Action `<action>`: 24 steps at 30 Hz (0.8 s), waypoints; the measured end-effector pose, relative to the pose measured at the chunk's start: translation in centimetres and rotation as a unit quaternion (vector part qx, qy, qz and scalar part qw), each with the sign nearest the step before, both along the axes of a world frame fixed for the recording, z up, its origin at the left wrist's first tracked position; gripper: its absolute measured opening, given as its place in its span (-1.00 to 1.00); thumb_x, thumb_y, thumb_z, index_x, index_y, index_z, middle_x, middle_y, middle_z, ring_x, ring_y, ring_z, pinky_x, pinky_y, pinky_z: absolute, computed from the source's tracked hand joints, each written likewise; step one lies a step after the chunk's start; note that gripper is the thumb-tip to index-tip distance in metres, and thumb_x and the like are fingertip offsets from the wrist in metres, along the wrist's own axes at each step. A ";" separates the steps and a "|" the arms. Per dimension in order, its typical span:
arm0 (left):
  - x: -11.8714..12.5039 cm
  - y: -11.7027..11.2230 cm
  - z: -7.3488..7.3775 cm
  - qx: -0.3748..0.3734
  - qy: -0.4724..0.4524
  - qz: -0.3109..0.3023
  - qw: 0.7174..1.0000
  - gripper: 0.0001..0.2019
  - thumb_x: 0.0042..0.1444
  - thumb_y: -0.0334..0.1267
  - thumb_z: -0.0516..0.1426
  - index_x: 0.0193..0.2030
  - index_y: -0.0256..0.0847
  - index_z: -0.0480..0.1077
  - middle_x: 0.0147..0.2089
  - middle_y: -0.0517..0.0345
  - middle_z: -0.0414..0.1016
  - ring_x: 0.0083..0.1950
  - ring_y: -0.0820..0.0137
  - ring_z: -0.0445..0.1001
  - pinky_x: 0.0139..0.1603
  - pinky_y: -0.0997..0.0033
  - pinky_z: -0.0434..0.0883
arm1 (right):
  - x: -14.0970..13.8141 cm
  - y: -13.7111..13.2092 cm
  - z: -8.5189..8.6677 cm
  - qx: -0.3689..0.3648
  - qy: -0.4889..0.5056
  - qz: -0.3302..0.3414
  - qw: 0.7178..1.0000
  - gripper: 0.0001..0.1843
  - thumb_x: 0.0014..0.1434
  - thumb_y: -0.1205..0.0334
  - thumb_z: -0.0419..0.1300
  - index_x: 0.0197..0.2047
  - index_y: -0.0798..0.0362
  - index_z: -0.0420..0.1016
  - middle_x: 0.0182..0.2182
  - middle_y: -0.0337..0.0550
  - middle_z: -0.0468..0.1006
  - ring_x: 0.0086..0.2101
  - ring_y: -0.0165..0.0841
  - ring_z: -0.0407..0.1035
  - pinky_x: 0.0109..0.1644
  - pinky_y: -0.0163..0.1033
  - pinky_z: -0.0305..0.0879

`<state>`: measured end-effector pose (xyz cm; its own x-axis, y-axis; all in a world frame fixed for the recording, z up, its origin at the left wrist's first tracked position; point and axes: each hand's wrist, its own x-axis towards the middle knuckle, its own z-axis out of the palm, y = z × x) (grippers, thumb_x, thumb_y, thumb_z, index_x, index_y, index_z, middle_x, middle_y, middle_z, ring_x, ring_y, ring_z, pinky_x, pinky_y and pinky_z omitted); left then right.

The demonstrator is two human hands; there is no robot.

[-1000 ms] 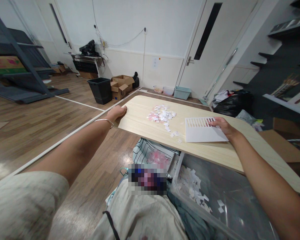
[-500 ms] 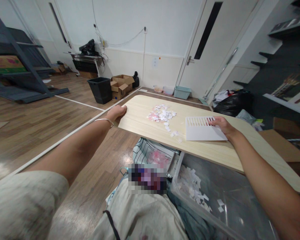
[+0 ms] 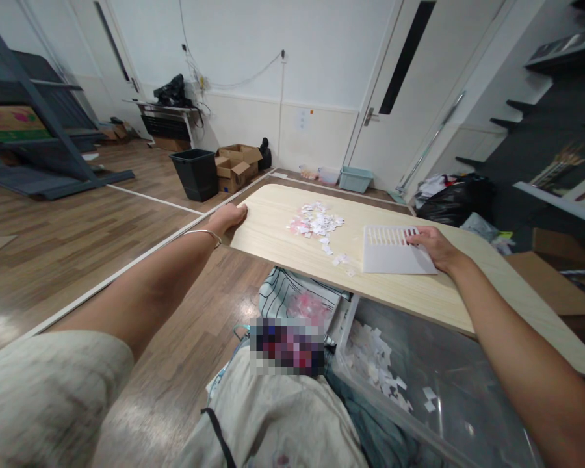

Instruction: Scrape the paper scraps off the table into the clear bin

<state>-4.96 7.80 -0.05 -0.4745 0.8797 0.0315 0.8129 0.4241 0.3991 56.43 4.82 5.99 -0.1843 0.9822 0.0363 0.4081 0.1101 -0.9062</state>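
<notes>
My left hand [image 3: 231, 218] is closed around the left edge of the pale wooden tabletop [image 3: 263, 240], a bracelet on its wrist. On the right, my right hand [image 3: 433, 246] grips a white slotted board [image 3: 397, 258] by its upper right corner. Narrow slots run along the board's far side, and the tabletop's colour shows through them. Just left of the board lies a loose pile of small white paper-like pieces [image 3: 319, 220], with some pink among them. A few stray pieces [image 3: 341, 259] trail toward the near edge.
Below the near edge stands a clear plastic bin [image 3: 448, 364] with white pieces [image 3: 370, 357] inside. A striped cloth bag [image 3: 275, 292] hangs beside it. Behind are a black bin [image 3: 195, 175], cardboard boxes [image 3: 234, 170] and a blue basket [image 3: 355, 179]. Black bags [image 3: 461, 201] lie at right.
The white slotted board has shifted and turned slightly under my right hand, its near right corner now further left. My left hand has stayed on the tabletop's edge.
</notes>
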 end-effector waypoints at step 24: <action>0.4 -0.4 0.4 -0.011 0.002 -0.003 1.000 -0.24 0.68 0.11 0.06 0.55 -0.49 0.76 0.57 -0.57 0.77 0.61 -0.35 0.77 0.51 -0.01 0.71 | -0.4 -0.2 0.4 -0.011 0.018 -0.055 0.998 -0.67 -0.21 0.17 0.58 -0.34 -0.10 0.62 -0.48 -0.11 0.72 -0.50 -0.22 0.45 -0.44 -0.18 0.36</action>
